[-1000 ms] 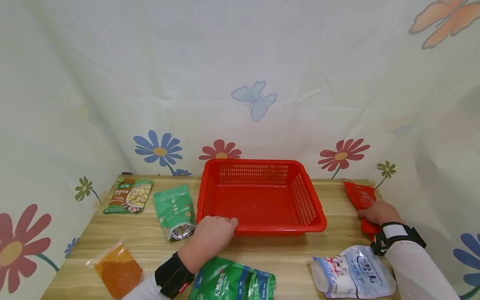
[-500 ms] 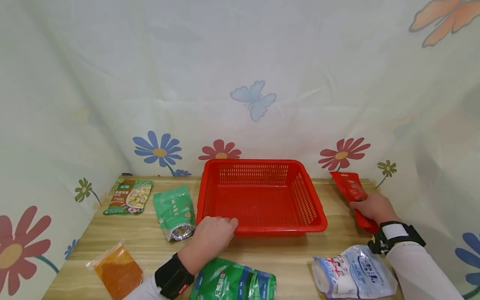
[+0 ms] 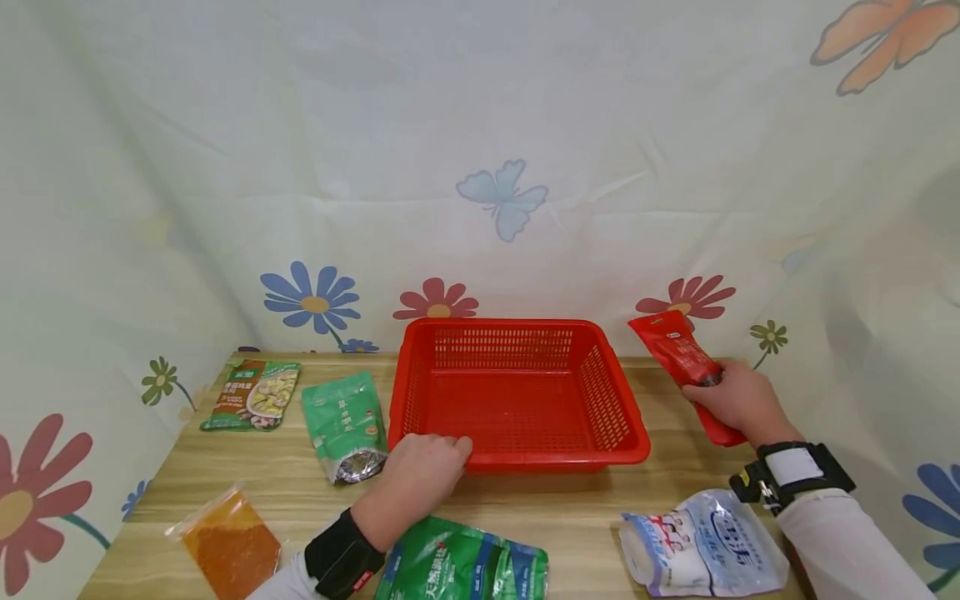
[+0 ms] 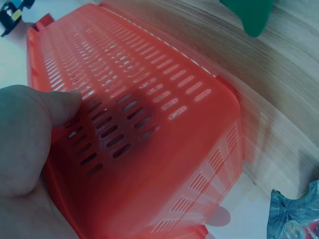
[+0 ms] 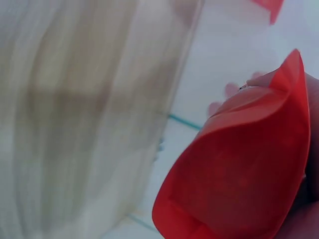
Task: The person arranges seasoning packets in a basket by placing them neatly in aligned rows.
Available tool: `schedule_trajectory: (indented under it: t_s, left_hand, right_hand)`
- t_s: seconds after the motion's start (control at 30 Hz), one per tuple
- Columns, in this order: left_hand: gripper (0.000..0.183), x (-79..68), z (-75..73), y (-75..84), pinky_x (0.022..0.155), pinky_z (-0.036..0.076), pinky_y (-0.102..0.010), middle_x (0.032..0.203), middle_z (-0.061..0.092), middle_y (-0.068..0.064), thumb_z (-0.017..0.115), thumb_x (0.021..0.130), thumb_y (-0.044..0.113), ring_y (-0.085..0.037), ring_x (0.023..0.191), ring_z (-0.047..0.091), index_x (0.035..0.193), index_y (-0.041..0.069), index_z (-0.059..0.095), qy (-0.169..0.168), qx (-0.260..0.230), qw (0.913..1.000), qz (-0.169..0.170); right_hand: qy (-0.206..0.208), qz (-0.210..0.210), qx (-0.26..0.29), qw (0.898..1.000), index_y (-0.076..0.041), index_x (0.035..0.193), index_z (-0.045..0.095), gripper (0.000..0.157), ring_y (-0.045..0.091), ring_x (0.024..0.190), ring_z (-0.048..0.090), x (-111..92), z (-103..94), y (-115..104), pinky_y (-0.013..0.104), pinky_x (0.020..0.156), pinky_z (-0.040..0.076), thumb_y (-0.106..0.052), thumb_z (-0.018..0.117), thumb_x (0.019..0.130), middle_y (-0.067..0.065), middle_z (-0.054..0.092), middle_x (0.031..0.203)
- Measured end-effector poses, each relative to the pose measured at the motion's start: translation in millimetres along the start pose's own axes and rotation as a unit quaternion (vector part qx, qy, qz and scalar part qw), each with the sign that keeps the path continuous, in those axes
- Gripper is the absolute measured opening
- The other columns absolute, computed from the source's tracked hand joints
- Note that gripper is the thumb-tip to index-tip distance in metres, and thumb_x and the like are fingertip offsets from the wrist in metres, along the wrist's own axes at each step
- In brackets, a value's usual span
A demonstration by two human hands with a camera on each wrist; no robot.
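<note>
My left hand grips the near rim of a red plastic basket at its left corner. In the left wrist view its thumb lies against the slotted outer wall of the basket. Off to the right, my right hand holds a red pouch around its middle, the pouch tilted with its top toward the basket. Seen from the right wrist, the bottom of the red pouch fills the lower right and hides most of the hand; the wooden table shows to the left.
Left of the basket lie a green-and-brown packet and a green pouch. An orange-filled clear bag and a green-and-blue pouch lie nearer. A blue-and-white bag lies below the right hand. Flowered cloth hangs behind the table.
My right hand has raised the red pouch from the table's right side and moved it left toward the basket. The left hand has stayed on the basket rim.
</note>
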State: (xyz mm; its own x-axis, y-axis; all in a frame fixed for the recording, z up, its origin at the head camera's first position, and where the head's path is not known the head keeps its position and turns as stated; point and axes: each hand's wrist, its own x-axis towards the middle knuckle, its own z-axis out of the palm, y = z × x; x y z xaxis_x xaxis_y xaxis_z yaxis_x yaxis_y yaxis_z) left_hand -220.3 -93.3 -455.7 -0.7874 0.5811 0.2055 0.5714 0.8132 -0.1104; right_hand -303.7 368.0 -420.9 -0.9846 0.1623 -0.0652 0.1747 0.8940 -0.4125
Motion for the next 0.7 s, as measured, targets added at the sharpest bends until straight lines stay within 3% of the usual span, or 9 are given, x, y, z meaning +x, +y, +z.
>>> schedule_trajectory:
  t_s: [0.3,0.7]
  left_hand:
    - [0.020,0.5,-0.2,1.1,0.048,0.047,-0.023,0.067,0.066,0.004,0.080,0.090,0.030,-0.010,0.055,0.058,0.087,0.018,0.063,-0.002,-0.002,1.0000,-0.003]
    - [0.020,-2.5,1.0,1.1,0.045,0.043,-0.022,0.065,0.063,0.004,0.079,0.090,0.029,-0.010,0.053,0.056,0.086,0.018,0.063,0.013,-0.003,0.9999,-0.006]
  right_hand:
    - [0.029,-0.053,-0.002,0.998,0.014,0.134,0.045,0.078,0.034,0.084,0.063,-15,-4.0,-32,0.038,0.064,0.061,-0.039,0.078,0.086,0.031,0.062,0.110]
    - [0.012,-0.090,0.012,0.996,0.007,0.136,0.047,0.075,0.028,0.079,0.065,-35,-3.5,-75,0.034,0.060,0.060,-0.037,0.080,0.085,0.026,0.065,0.108]
